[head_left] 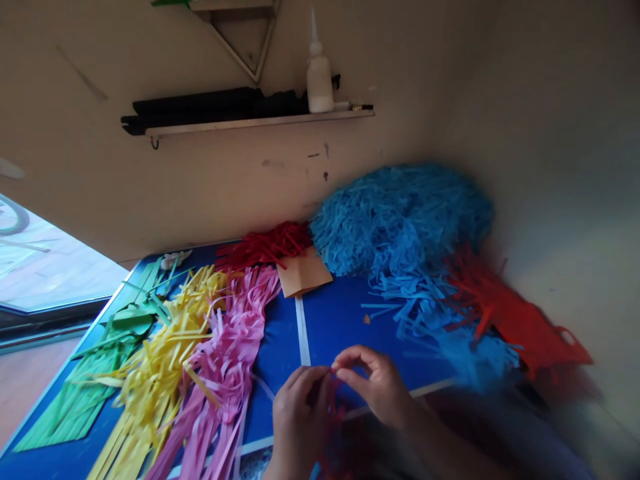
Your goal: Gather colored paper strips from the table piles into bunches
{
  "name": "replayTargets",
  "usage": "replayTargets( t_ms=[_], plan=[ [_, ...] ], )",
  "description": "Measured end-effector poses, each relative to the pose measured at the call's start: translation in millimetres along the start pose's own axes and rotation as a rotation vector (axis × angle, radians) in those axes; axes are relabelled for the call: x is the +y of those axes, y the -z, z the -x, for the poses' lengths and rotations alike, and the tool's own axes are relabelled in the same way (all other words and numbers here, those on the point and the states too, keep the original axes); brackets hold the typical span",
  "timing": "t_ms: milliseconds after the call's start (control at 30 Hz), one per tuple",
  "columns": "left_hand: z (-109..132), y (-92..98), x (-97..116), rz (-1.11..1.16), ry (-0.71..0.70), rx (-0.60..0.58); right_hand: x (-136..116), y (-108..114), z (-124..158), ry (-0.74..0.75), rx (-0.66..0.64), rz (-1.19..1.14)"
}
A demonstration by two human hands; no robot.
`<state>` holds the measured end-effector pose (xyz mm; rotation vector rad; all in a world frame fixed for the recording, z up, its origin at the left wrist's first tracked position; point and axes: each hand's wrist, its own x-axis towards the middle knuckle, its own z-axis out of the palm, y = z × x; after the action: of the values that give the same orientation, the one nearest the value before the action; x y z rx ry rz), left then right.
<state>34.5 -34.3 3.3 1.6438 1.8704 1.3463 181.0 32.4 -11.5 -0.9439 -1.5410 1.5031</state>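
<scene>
My left hand (303, 410) and my right hand (377, 383) meet fingertip to fingertip over the front edge of the blue table (320, 337). Both are closed in a pinch. A tiny reddish bit shows between the fingertips, and blurred red strands (337, 403) hang just below, mostly hidden behind my left hand. Left of my hands lies a bundle of pink fringed paper strips (235, 340). To their right spreads loose blue fringed paper (435, 320). A folded orange paper (304, 273) lies farther back.
Yellow strips (165, 340) and green strips (105, 367) cover the table's left side. Red fringe (273, 243) lies at the back, beside a big blue fringed heap (405, 213). More red paper (535, 327) is at right. A wall shelf (260, 123) holds a white bottle (320, 83).
</scene>
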Motion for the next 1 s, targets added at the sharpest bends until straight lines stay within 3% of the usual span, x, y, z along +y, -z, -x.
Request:
replayTargets(
  t_ms=[233,367,567,667,800,1000],
  plan=[
    [5.8,-4.7,-1.0,-0.217,-0.130,0.023,3.6,-3.4,2.2,0.010,-0.015,0.017],
    [10.5,-6.0,-3.6,-0.202,-0.123,0.007,8.7,-1.8,2.4,0.042,-0.026,0.040],
    [5.2,7.5,-1.5,-0.105,-0.072,-0.082,9.6,4.3,4.6,0.051,-0.007,0.006],
    [3.2,8.6,-2.0,-0.127,-0.126,-0.063,5.1,3.9,5.9,0.051,-0.031,0.027],
    [2.8,8.8,-5.9,-0.188,-0.206,-0.067,0.4,8.5,1.7,-0.024,-0.133,-0.122],
    [-0.9,9.5,-1.8,-0.206,-0.230,-0.084,-4.2,13.5,-0.1,0.160,-0.073,0.084]
  ],
)
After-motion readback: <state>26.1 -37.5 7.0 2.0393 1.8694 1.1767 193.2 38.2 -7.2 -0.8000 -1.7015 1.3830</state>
